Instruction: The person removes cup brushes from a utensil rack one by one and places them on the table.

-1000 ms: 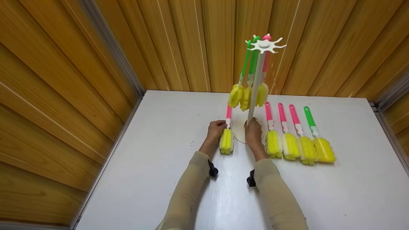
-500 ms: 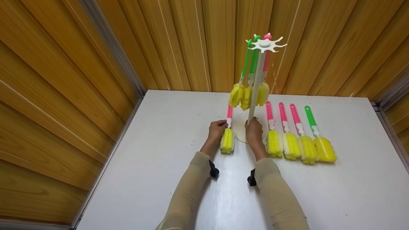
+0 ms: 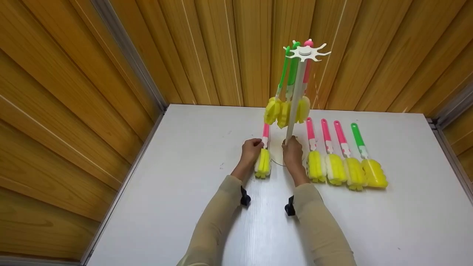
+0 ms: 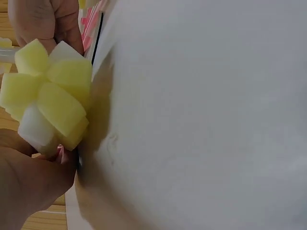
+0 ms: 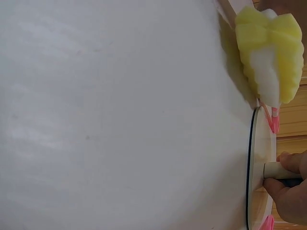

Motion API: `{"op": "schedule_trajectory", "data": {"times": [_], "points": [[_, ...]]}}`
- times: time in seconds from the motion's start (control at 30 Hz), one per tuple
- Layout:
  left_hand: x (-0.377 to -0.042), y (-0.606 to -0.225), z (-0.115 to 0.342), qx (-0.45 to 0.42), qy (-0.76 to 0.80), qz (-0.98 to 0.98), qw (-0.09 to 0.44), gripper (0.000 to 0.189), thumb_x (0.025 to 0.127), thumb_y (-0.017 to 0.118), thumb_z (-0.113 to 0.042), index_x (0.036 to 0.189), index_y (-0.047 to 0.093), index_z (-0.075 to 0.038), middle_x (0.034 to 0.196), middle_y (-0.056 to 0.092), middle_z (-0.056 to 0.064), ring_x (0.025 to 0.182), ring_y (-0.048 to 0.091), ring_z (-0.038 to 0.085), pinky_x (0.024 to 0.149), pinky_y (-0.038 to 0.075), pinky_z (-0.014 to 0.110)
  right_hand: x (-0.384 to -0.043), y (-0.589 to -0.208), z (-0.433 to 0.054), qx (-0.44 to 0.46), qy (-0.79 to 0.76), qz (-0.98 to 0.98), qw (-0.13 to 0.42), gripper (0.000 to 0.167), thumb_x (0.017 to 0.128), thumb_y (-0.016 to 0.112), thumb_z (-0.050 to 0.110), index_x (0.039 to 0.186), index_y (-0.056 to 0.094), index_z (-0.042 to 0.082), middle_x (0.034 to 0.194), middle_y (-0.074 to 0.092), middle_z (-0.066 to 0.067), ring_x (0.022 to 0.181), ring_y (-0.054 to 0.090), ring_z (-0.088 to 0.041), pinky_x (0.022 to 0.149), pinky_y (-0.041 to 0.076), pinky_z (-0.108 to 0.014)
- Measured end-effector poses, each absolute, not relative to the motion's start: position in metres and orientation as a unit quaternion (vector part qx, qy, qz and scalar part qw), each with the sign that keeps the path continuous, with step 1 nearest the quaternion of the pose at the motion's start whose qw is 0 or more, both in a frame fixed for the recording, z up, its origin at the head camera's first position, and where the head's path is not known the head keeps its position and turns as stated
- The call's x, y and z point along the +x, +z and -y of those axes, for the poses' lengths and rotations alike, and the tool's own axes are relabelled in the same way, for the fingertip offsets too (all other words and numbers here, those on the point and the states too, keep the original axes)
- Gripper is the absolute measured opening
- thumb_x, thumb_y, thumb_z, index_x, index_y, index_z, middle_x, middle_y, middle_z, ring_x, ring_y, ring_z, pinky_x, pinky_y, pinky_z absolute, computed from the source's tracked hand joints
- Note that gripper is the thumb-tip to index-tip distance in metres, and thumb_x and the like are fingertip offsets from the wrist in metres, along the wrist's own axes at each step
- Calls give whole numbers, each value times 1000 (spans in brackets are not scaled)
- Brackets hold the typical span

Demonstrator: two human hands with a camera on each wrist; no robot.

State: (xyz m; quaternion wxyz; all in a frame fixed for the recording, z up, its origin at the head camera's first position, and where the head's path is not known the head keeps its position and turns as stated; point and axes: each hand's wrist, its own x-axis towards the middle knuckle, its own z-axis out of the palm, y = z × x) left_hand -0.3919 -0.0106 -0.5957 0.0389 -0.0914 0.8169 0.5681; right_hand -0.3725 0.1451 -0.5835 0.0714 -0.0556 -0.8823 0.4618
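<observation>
At the back of the scene, a wall of brown wooden panels point(image 3: 207, 51) could be seen, and before it a white counter point(image 3: 166, 184) was placed. Near the far side of this counter, a tall white stand point(image 3: 296, 92) with a round base was set. To the right of it, four brushes point(image 3: 336, 170) with yellow sponge heads were laid side by side, three with pink handles and one, at the right end, with green. From the top of the stand, three similar brushes point(image 3: 283, 111) were hung. Just left of the base, a single pink-handled brush point(image 3: 263, 162) was located, its sponge directed toward the person. Its neck was pinched by the fingers of the left hand point(image 3: 250, 150), while the lower pole was gripped by the right hand point(image 3: 293, 153). On the wrists, small black devices point(image 3: 245, 196) were worn.
</observation>
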Motion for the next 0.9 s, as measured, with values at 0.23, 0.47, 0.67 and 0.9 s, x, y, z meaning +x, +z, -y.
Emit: {"op": "schedule_trajectory", "data": {"times": [0.23, 0.47, 0.67, 0.9], "points": [[-392, -585, 23, -78, 550, -831, 23, 32, 104, 57, -12, 132, 64, 2, 119, 69, 12, 104, 63, 19, 94, 54, 32, -373, -585, -146, -59, 464, 881, 69, 10, 101, 55, 0, 108, 55, -7, 99, 62, -24, 92, 60, -40, 82, 51, -55], [-400, -549, 33, 10, 543, -837, -59, 29, 103, 56, -6, 128, 65, 5, 121, 69, 18, 111, 65, 26, 93, 54, 31, -375, -588, -148, -62, 465, 881, 64, 10, 101, 56, 0, 108, 56, -7, 99, 63, -25, 91, 61, -40, 82, 51, -54], [-405, -500, 25, 63, 581, -803, -118, 29, 103, 56, -4, 130, 65, 2, 126, 66, 14, 116, 63, 22, 97, 52, 26, -374, -587, -148, -65, 475, 877, 43, 14, 104, 51, 4, 113, 54, -6, 104, 62, -23, 93, 59, -36, 84, 53, -52], [-408, -449, 9, 144, 599, -774, -147, 33, 104, 57, -7, 136, 61, -2, 132, 65, 10, 122, 61, 21, 103, 48, 24, -374, -589, -148, -53, 468, 880, 65, 11, 103, 53, 1, 109, 55, -7, 99, 62, -23, 90, 60, -38, 81, 53, -54]]}}
